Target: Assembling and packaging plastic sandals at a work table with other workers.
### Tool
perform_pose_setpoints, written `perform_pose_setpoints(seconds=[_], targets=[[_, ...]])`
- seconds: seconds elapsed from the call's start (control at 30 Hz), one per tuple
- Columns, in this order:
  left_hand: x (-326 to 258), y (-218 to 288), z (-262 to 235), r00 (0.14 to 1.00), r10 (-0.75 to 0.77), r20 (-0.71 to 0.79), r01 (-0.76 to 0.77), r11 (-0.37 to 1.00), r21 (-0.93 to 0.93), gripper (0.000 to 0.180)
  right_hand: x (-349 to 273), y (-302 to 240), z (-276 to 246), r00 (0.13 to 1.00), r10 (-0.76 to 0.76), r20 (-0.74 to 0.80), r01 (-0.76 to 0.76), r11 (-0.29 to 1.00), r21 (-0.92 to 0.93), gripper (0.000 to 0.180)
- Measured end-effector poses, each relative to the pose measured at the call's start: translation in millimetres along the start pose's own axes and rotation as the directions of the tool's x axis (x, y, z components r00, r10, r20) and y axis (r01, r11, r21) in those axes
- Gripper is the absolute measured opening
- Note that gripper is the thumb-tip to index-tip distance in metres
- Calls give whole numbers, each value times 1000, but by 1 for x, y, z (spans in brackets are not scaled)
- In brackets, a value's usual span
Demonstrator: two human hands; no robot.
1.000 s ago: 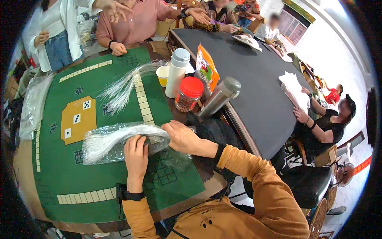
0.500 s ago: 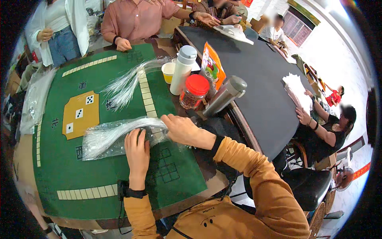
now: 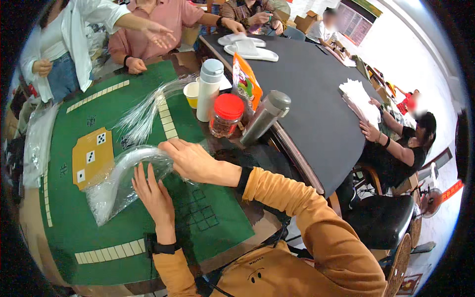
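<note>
A clear plastic bag (image 3: pixel 101 208) with a bundle of thin white strands (image 3: pixel 118 171) inside lies bent in an arc on the green mat (image 3: pixel 118 232). At the bag's right end my right hand (image 3: pixel 190 161) is closed, gripping the plastic. My left hand (image 3: pixel 156 198), fingers stretched out and spread, rests against the near side of the bag. Beyond it, a second bundle of white strands (image 3: pixel 141 116) lies loose on the mat. The tips of my right fingers are partly hidden.
A red-lidded jar (image 3: pixel 226 116), a pale bottle (image 3: pixel 209 91), a grey flask (image 3: pixel 267 117), a yellow cup (image 3: pixel 192 94) and an orange pouch (image 3: pixel 249 79) stand right of the mat. White slippers (image 3: pixel 251 49) lie on the dark table (image 3: pixel 307 104). Other people stand and sit around.
Both hands have moved left with the bag, which is now more sharply curved. Across the table, a person in white has stretched out an arm, and the slippers now lie flat.
</note>
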State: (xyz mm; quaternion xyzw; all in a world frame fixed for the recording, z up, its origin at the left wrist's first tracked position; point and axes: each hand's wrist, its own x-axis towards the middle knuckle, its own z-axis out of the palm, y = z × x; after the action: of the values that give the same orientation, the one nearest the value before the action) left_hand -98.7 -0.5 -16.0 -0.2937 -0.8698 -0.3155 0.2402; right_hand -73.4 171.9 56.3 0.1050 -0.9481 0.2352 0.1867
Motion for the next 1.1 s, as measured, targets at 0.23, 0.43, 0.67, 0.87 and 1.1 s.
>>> perform_pose_setpoints(seconds=[0.23, 0.43, 0.67, 0.87, 1.1], targets=[[-14, -10, 17, 947, 124, 296, -107, 992, -74, 48, -52, 42, 25, 935, 307, 181, -314, 949, 15, 39], [-11, -7, 10, 935, 206, 288, -192, 978, -75, 40, -79, 83, 9, 866, 494, 71, -439, 822, -364, 54], [-18, -8, 16, 893, 189, 409, -211, 977, 9, 41, -89, 82, 24, 963, 265, -58, -259, 836, -484, 51], [-18, -7, 20, 876, 184, 446, -223, 974, 36, 42, -92, 85, 23, 939, 338, -60, -336, 868, -367, 55], [-16, -7, 18, 881, 180, 437, -205, 979, 10, 35, -70, 62, -9, 974, 29, -223, -53, 993, -102, 42]])
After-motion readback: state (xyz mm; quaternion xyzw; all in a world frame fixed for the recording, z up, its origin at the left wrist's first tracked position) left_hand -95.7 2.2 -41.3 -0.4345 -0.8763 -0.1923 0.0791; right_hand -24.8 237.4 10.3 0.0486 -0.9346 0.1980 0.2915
